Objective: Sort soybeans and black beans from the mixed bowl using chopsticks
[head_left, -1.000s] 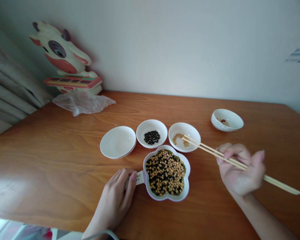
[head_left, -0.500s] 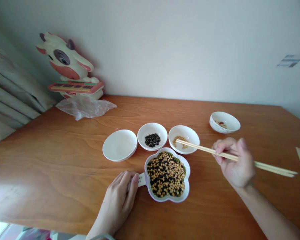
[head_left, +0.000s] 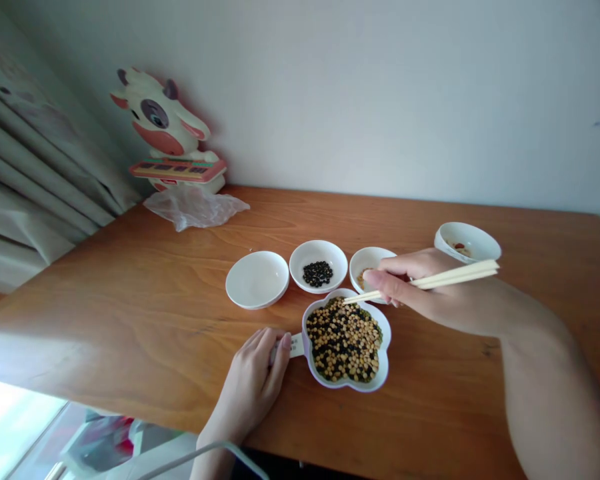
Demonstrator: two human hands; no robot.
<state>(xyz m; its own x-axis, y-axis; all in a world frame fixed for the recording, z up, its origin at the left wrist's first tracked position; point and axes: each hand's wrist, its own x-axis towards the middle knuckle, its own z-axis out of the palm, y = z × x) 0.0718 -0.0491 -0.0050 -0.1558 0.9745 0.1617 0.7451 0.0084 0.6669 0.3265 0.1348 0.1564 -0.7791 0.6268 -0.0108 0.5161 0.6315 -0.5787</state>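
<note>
My left hand (head_left: 260, 370) is closed round the handle of a white flower-shaped dish (head_left: 384, 363) with a lilac rim. Mixed beans (head_left: 347, 343), tan, black and green, fill the dish. A pair of pale wooden chopsticks (head_left: 445, 277) is gripped in my right hand (head_left: 405, 283), their tips at the dish's far edge over the beans. Whether the tips pinch a bean is too small to tell. Behind the dish stand a white bowl (head_left: 257, 280) with nothing visible in it, a bowl (head_left: 319, 250) of black beans, and a bowl (head_left: 373, 255) of tan beans, partly hidden by my right hand.
Another white bowl (head_left: 470, 240) with a few bits inside stands at the back right, beyond my right forearm. A cow-shaped toy keyboard (head_left: 173, 133) and a crumpled plastic bag (head_left: 195, 207) lie at the back left. A grey cable (head_left: 225, 445) crosses my left wrist.
My right hand has swung left with the chopsticks, from the bowl of tan beans to the dish. My left hand keeps its hold on the handle. The whole view has shifted slightly.
</note>
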